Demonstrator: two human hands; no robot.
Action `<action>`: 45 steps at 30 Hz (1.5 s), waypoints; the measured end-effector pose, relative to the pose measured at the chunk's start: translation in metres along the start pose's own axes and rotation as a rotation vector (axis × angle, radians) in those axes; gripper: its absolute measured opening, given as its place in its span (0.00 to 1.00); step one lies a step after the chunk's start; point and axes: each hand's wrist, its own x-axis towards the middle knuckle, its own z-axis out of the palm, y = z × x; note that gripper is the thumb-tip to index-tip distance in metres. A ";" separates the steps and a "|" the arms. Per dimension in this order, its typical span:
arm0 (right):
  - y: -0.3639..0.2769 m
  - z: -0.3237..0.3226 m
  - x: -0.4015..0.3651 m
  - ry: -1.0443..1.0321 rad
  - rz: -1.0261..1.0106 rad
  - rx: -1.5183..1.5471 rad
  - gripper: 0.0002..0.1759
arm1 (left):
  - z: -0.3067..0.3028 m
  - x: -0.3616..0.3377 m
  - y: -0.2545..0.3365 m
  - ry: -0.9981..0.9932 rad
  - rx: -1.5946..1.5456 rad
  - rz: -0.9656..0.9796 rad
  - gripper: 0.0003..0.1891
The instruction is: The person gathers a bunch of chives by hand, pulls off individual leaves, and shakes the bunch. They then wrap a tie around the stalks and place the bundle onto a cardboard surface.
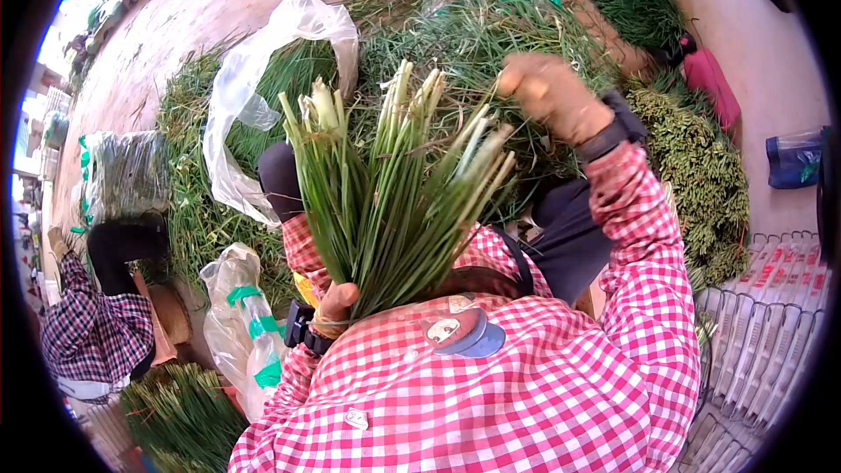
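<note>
My left hand is closed round the lower part of a bunch of long green stalks, held upright against my chest. Pale cut ends fan out at the top in several clumps. Off to the right of the bunch, my right hand is raised with its fingers curled in. Motion blurs it a little, and whatever may be between its fingers is too small to make out. Loose green trimmings lie in a heap beyond both hands.
An open clear plastic bag with greens inside stands ahead on the left. Green-taped plastic lies by my left arm. Bundled greens are stacked at right, above wire racks. Another person sits at far left.
</note>
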 end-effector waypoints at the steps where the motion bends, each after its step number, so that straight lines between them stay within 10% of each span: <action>1: 0.004 -0.015 -0.004 0.057 0.576 0.273 0.11 | 0.000 0.000 -0.001 -0.001 0.001 0.000 0.34; 3: -0.004 -0.040 0.003 0.234 1.066 0.143 0.11 | 0.000 0.001 -0.001 -0.006 0.003 -0.002 0.34; 7: -0.096 -0.040 0.026 0.247 0.207 -0.066 0.20 | 0.001 -0.001 -0.002 -0.006 0.011 -0.009 0.34; 10: -0.143 -0.030 0.048 -0.354 0.255 -0.091 0.22 | 0.003 -0.002 -0.001 -0.004 0.022 -0.016 0.34; 14: -0.164 0.010 0.028 -0.076 -0.043 0.572 0.17 | 0.004 -0.004 -0.002 -0.003 0.027 -0.007 0.34; 20: -0.198 -0.023 0.008 -0.423 -0.002 1.716 0.16 | 0.001 -0.007 -0.005 0.000 0.010 -0.001 0.34; 22: -0.204 -0.039 0.004 -0.217 -0.185 1.935 0.13 | 0.002 -0.005 -0.005 -0.009 0.015 -0.003 0.35; 26: -0.167 -0.081 0.004 0.332 0.230 1.652 0.14 | 0.003 -0.002 -0.006 -0.016 0.012 0.001 0.35; 28: -0.153 -0.083 0.006 0.291 0.770 0.920 0.20 | 0.003 -0.003 -0.007 -0.020 0.012 -0.003 0.35; 29: -0.122 -0.049 -0.016 0.192 0.731 0.040 0.22 | 0.002 -0.002 -0.007 -0.020 0.016 -0.002 0.35; 32: -0.161 -0.041 0.013 0.049 0.968 0.949 0.33 | 0.003 -0.004 -0.008 -0.014 0.021 -0.016 0.35; 34: -0.176 -0.026 0.027 -0.014 0.917 0.608 0.25 | 0.003 -0.006 -0.008 -0.005 0.030 -0.025 0.35; 36: -0.186 -0.021 0.034 0.100 0.986 1.128 0.23 | 0.003 -0.007 -0.008 0.000 0.041 -0.035 0.35; 45: -0.118 -0.009 0.007 0.307 0.653 0.540 0.06 | 0.005 0.005 -0.012 -0.026 0.037 -0.046 0.35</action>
